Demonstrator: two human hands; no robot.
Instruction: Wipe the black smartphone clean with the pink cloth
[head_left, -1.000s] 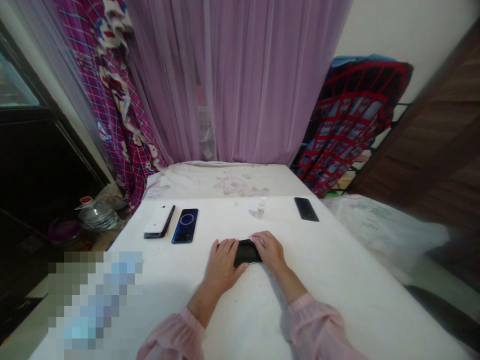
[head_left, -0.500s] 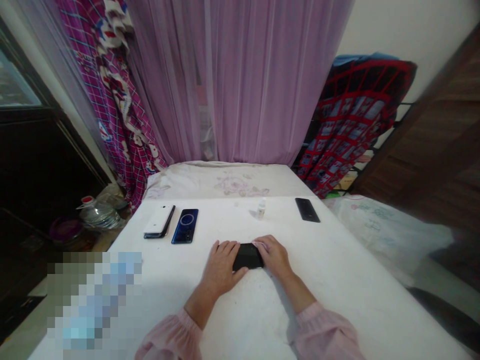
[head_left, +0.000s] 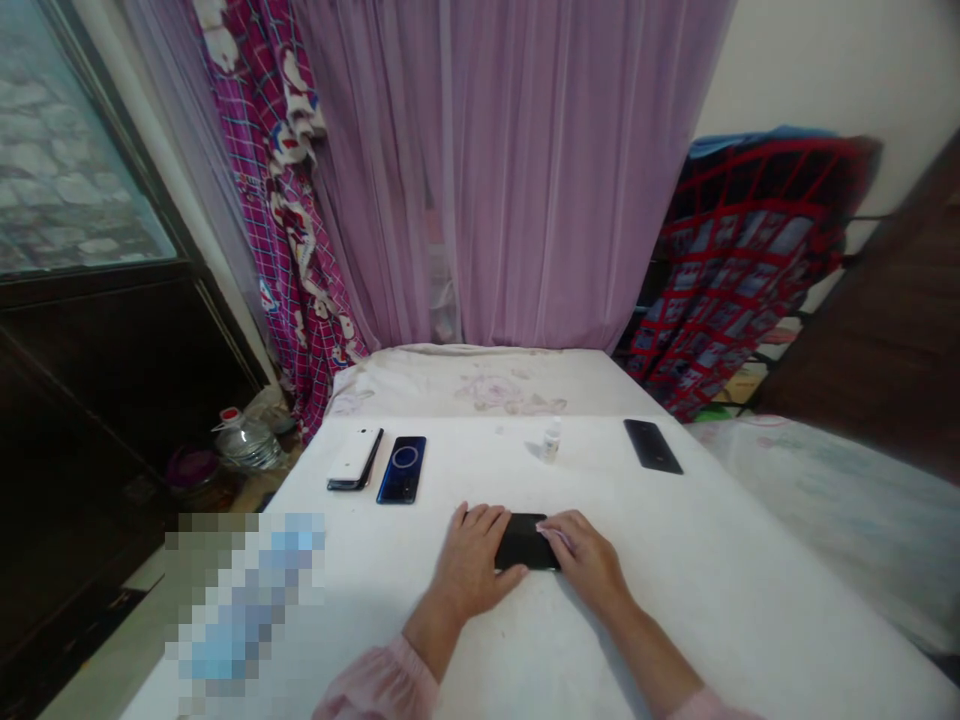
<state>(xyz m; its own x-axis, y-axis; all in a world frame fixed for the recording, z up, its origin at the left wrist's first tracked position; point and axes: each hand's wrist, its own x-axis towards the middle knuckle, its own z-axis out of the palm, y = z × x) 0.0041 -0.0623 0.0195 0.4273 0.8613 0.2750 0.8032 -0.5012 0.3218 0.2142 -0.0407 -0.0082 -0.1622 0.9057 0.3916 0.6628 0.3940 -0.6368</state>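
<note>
A black phone (head_left: 525, 543) lies flat on the white table cover (head_left: 510, 650), its long side running left to right. Over its left end rests my left hand (head_left: 474, 560), fingers along the far edge and thumb along the near edge, gripping it. My right hand (head_left: 589, 560) is at the phone's right part, its fingers closed on a small pale pink cloth (head_left: 556, 532) that touches the screen. Beyond the phone stands a small white bottle (head_left: 551, 443).
At the back left are a blue phone (head_left: 402, 470) and a stack of phones, the top one white (head_left: 355, 455). Another dark phone (head_left: 652, 446) lies at the back right. A blurred-out bluish item (head_left: 251, 605) is at the left edge. Purple curtains (head_left: 547, 180) hang behind.
The view has shifted, so the scene sits further right and slightly lower. My right hand with the cloth has moved a little inward over the phone's screen; my left hand stays on its left end.
</note>
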